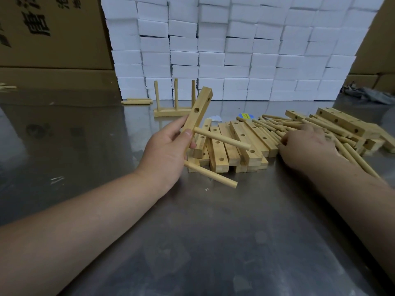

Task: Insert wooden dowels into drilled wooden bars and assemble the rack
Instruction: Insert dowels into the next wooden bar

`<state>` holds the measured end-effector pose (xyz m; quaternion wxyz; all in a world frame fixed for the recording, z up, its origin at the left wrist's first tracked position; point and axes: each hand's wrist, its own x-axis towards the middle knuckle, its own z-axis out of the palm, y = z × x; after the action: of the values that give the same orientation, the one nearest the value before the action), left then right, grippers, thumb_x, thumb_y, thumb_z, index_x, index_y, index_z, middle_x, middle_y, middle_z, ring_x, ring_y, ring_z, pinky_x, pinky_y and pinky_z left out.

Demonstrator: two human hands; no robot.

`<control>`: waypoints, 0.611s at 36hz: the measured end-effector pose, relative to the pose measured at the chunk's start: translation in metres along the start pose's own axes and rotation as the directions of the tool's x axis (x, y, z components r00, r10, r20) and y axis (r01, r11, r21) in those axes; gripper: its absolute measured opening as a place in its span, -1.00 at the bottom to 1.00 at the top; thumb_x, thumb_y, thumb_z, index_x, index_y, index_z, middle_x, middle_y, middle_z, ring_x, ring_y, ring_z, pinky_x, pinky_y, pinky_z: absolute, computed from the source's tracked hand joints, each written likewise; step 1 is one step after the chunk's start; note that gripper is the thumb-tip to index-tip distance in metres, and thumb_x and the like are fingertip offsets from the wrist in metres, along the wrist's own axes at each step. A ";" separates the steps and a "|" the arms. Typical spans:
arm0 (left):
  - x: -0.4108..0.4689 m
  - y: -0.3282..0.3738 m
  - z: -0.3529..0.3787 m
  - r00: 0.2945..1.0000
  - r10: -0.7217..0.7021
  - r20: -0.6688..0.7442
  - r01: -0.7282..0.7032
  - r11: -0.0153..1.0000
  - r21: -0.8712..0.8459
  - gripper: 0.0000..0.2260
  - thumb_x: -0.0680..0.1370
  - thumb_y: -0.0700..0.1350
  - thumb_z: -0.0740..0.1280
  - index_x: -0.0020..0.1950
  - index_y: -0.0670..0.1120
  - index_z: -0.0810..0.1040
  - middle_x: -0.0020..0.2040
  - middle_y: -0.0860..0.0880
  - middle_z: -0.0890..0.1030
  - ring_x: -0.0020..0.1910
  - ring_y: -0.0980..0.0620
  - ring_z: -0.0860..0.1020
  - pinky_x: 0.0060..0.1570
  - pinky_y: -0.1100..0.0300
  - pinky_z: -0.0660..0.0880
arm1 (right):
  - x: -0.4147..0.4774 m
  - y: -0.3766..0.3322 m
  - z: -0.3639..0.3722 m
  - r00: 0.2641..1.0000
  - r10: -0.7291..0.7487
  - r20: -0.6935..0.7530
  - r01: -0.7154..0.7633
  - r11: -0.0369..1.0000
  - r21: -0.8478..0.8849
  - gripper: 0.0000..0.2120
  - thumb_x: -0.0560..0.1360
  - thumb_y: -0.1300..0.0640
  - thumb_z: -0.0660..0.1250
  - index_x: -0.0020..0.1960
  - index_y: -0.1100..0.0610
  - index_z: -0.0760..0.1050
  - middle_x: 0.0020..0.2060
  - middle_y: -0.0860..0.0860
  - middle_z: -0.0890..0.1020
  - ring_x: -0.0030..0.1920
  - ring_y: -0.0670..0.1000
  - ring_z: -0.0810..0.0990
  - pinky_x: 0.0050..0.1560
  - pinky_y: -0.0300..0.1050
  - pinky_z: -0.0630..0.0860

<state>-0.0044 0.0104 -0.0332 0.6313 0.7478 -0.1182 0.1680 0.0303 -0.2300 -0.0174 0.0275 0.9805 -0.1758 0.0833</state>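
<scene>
My left hand [165,152] grips a drilled wooden bar [199,110], held tilted above the metal table [213,231]. Two dowels stick out of the bar toward the right: an upper dowel [222,138] and a lower dowel [211,174]; one hole higher up on the bar is open. My right hand [305,144] rests knuckles up on a pile of loose dowels [277,124], its fingers curled into them; what they hold is hidden. A heap of drilled bars [233,146] lies between my hands.
A finished bar with three upright dowels [175,103] stands behind. More bars and dowels [342,124] are piled at right. Two dowels [136,101] lie by a wall of white foam blocks [235,50]. Cardboard boxes [53,39] stand at back left.
</scene>
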 end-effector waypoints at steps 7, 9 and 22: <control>0.000 -0.001 0.000 1.000 -0.009 -0.004 0.009 1.000 0.002 -0.70 0.62 -0.11 0.16 0.08 0.32 0.48 -0.35 0.13 0.52 -0.32 0.26 0.48 -0.37 0.43 0.43 | 0.001 -0.001 0.000 1.000 0.024 -0.009 -0.024 0.999 -0.034 -0.58 0.52 -0.02 0.21 0.28 0.20 0.41 0.35 0.18 0.28 0.36 0.20 0.21 0.33 0.14 0.20; 0.000 -0.001 0.000 1.000 -0.014 -0.005 0.014 1.000 0.007 -0.71 0.62 -0.11 0.16 0.10 0.31 0.48 -0.34 0.13 0.52 -0.29 0.24 0.48 -0.34 0.40 0.44 | 0.002 0.001 -0.001 0.999 0.025 -0.038 -0.026 0.999 -0.033 -0.61 0.51 0.01 0.22 0.24 0.21 0.45 0.30 0.19 0.35 0.31 0.21 0.27 0.30 0.11 0.25; 0.000 0.000 0.000 1.000 -0.021 -0.007 0.021 1.000 0.017 -0.71 0.62 -0.10 0.15 0.22 0.23 0.51 -0.35 0.14 0.53 -0.24 0.24 0.49 -0.24 0.26 0.38 | -0.011 -0.001 -0.020 0.905 0.065 -0.421 0.149 0.878 0.456 -0.85 0.46 0.12 0.12 -0.06 0.11 0.43 -0.34 0.04 0.49 -0.29 0.11 0.44 -0.32 -0.10 0.28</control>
<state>-0.0047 0.0101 -0.0334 0.6272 0.7536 -0.1070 0.1650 0.0173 -0.2240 0.0003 -0.1755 0.9184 -0.1179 0.3345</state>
